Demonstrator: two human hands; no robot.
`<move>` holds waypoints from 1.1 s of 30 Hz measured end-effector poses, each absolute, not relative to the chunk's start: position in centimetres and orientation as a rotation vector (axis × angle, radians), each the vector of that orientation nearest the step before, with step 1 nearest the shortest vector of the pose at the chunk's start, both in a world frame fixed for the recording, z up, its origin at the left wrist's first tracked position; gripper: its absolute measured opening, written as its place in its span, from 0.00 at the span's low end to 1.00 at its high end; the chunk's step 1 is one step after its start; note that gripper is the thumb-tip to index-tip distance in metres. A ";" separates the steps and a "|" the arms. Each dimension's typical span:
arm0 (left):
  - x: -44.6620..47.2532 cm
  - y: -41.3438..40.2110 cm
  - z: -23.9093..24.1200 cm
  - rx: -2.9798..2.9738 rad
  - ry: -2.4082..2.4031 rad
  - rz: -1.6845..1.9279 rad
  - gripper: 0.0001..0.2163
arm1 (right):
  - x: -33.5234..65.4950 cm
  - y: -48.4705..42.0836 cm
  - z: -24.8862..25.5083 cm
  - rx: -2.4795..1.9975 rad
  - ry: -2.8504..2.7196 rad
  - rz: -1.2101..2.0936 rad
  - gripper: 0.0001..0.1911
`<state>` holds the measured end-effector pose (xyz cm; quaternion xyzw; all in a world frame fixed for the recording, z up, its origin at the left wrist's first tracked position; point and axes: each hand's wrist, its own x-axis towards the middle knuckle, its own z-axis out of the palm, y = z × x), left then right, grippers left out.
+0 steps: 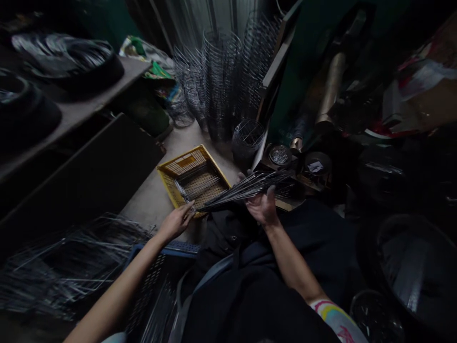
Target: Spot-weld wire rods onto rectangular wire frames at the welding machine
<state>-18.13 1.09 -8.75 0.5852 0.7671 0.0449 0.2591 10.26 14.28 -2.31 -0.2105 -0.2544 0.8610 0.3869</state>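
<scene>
A bundle of thin metal rods [246, 186] lies slantwise over my lap, gathered to a point at its left end and fanned out to the right. My left hand [177, 221] is closed at the narrow end, its fingertips pinching it by the yellow crate's near edge. Under the wider part, my right hand [262, 206] cradles the rods with palm up and thumb raised along the near side. Just beyond the bundle, a yellow plastic crate [164, 183] contains more rods and bent wire pieces. Some of my right fingers are hidden behind the bundle.
Tall stacks of round wire baskets [223, 85] stand at the back. A blue crate [178, 248] with rods sits by my left leg, near a heap of bent wire [71, 267]. At right are a small dish of metal bits [280, 155] and dark machinery [332, 90].
</scene>
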 end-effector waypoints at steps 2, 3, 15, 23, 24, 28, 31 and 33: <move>-16.8 2.9 -6.4 1.553 2.007 0.397 0.30 | 9.4 12.3 -3.7 -0.517 -0.748 2.242 0.41; -15.7 4.1 -5.1 1.529 1.917 0.495 0.31 | 9.0 11.1 -4.5 -0.509 -0.809 2.280 0.41; -6.2 8.1 0.8 1.418 1.245 0.388 0.35 | 13.0 5.8 -4.6 -0.539 -1.728 2.307 0.37; -6.2 8.0 -1.5 1.352 1.277 0.380 0.31 | 13.7 5.7 -6.5 -0.592 -2.104 2.049 0.38; -6.2 8.0 -1.6 1.349 1.288 0.395 0.30 | 13.7 5.6 -6.4 -0.620 -2.116 2.027 0.36; -6.2 8.2 -2.7 1.327 1.312 0.403 0.30 | 15.2 5.5 -5.4 -0.761 -2.119 1.964 0.22; -6.5 8.5 -3.6 1.403 1.315 0.243 0.32 | 18.5 6.2 -5.5 -0.769 -2.022 2.136 0.17; -6.8 8.8 -4.0 1.439 1.295 0.152 0.32 | 20.7 7.0 -6.5 -0.962 -1.796 2.206 0.20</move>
